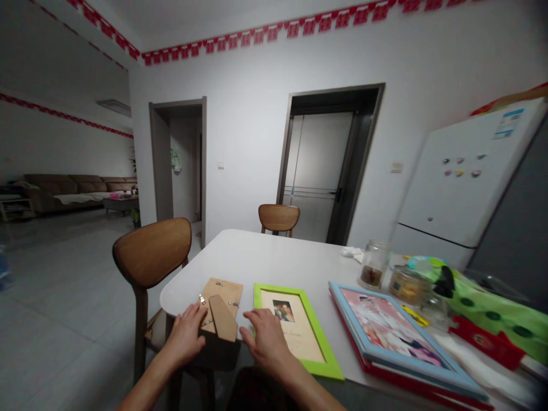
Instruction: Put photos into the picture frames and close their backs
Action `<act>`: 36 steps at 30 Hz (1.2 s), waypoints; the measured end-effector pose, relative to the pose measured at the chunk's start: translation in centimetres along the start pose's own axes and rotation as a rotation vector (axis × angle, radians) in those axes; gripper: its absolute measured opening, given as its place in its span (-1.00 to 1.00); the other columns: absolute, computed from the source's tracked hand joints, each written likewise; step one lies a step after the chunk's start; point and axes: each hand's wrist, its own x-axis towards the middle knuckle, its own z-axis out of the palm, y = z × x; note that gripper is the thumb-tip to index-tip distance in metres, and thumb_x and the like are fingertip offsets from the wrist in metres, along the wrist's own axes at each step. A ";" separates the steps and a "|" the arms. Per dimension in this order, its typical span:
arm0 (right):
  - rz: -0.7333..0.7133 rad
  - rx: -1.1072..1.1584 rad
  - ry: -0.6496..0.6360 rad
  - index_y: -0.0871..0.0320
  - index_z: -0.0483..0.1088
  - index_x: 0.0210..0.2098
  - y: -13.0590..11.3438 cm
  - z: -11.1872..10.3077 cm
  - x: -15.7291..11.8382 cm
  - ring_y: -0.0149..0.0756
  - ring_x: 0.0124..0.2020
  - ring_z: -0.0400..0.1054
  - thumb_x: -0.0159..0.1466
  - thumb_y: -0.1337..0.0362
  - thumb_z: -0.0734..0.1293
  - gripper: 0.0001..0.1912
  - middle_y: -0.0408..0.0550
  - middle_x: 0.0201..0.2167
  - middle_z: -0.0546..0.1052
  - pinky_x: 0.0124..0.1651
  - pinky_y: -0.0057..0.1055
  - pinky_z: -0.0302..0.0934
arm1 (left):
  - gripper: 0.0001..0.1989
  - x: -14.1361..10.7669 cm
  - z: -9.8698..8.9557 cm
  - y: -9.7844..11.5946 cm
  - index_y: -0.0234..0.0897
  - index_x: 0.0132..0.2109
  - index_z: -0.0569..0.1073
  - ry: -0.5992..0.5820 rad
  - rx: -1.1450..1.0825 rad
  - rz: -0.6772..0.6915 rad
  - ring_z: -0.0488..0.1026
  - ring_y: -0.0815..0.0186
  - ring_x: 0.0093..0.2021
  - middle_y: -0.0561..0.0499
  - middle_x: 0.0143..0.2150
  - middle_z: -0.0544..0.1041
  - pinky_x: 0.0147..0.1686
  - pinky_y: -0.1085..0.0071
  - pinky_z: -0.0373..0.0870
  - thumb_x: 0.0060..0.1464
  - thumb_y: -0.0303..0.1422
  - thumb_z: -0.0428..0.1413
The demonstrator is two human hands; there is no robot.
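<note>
A brown backing board [216, 290] with metal clips and a fold-out stand [220, 318] lies back side up at the table's near left edge. My left hand [187, 332] rests at its left side, fingertips on or against the board, fingers stretched out. To the right lies a lime-green photo frame [314, 319] with a cream mat and a small photo [283, 311] in it. My right hand [266, 338] is over the frame's left border, fingers extended and nothing in them; whether it presses on the frame I cannot tell.
On the right, a light-blue picture frame [368, 342] lies on a red one [363, 371]. Beyond stand a glass jar [373, 265], a container of yellowish pieces [409, 285], a yellow object [415, 315] and a green bag [492, 302]. Wooden chairs [156, 251] stand around the white table [274, 254].
</note>
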 end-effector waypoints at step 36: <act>0.170 0.016 -0.011 0.07 0.39 -0.18 9.7 -4.9 -6.8 -0.23 -0.14 0.22 0.03 0.27 0.17 -0.64 0.00 -0.18 0.40 -0.06 -0.36 0.07 | -0.84 -1.4 1.4 14.2 -0.22 -0.25 0.34 -0.058 -0.137 0.403 0.21 0.23 -0.01 0.00 -0.08 0.34 0.01 0.30 0.05 0.01 -0.27 0.00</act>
